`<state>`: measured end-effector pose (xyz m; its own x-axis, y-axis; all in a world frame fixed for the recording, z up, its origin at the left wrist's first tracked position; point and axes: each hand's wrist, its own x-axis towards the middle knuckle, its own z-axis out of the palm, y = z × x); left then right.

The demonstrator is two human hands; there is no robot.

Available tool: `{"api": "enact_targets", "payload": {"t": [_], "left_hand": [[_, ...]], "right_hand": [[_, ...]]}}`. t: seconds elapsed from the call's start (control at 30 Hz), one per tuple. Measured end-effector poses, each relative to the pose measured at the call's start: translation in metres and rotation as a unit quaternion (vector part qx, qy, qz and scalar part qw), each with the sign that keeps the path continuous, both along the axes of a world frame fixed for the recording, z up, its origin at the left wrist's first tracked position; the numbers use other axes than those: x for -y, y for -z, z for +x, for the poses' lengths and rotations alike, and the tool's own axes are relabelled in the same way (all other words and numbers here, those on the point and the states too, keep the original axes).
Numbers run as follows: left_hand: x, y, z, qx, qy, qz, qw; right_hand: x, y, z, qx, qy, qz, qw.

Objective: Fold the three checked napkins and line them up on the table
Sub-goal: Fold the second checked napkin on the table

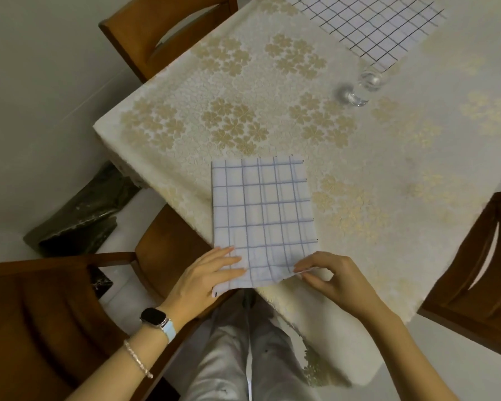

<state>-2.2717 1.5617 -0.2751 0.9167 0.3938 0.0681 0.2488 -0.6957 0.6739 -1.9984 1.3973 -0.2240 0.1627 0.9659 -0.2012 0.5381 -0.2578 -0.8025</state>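
A white napkin with a blue check lies folded into a tall rectangle on the near corner of the table, its near end hanging slightly over the edge. My left hand rests flat on its near left corner, fingers together. My right hand pinches the napkin's near right corner between thumb and forefinger, lifting it a little. A second checked napkin with dark lines lies spread flat at the far side of the table. No third napkin is in view.
Two clear glasses stand just in front of the far napkin. Wooden chairs stand at the far left, near left and right. A dark bag lies on the floor at left. The cloth is cream with gold flowers.
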Motion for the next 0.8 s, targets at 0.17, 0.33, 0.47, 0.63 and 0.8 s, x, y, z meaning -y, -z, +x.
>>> {"api": "enact_targets", "payload": {"t": [0.17, 0.33, 0.47, 0.63, 0.8], "left_hand": [[0.005, -0.012, -0.012, -0.021, -0.026, -0.079, 0.996], [0.005, -0.022, -0.008, 0.008, -0.108, -0.156, 0.982], [-0.004, -0.027, 0.009, 0.041, -0.234, -0.180, 0.955], [-0.031, -0.028, 0.033, 0.040, -0.322, -0.262, 0.909], [-0.067, -0.023, 0.065, 0.041, -0.380, -0.285, 0.879]], "right_hand": [[0.012, 0.002, 0.009, -0.026, 0.039, -0.048, 0.998], [0.014, 0.012, 0.021, -0.049, 0.052, -0.072, 0.995], [-0.005, 0.009, 0.025, -0.069, 0.078, -0.068, 0.992], [-0.036, 0.009, 0.027, -0.118, 0.170, -0.056, 0.977], [-0.070, 0.026, 0.034, -0.084, 0.250, -0.066, 0.962]]}}
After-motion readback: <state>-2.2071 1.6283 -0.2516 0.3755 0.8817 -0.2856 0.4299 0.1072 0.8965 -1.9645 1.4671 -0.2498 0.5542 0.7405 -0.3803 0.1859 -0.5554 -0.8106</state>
